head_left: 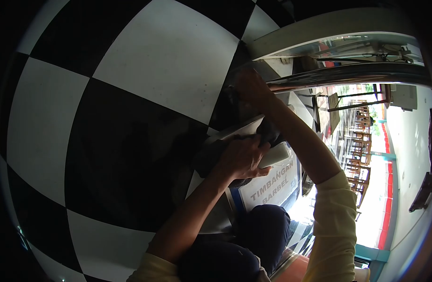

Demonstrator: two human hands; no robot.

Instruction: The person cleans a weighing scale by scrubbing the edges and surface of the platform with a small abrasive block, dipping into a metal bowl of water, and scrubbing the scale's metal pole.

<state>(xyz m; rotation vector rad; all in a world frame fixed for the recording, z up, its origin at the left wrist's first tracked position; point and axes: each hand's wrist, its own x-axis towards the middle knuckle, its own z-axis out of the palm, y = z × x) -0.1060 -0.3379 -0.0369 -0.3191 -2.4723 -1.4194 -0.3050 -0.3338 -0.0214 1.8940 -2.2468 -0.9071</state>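
My left hand (246, 157) is closed over a dark, soft-looking bundle (211, 152), its fingers bent and partly hidden. Just beyond its thumb is a pale, smooth, rounded block (276, 155). A thin white panel (246, 128) sticks up between my two hands. My right hand (253, 87) reaches farther out into deep shadow, its fingers curled; what they hold, if anything, is too dark to make out. Below the left hand lies a white box or card with a blue edge (272, 183), printed "TIMBANGAN BARBEL".
Black and white checkered tiles (169, 61) cover the floor. A shiny dark metal tube (352, 75) and a pale-framed glass case (338, 40) stand close by my right arm. My bent knee (265, 225) is near the box. Wooden chairs (359, 145) stand farther off in bright light.
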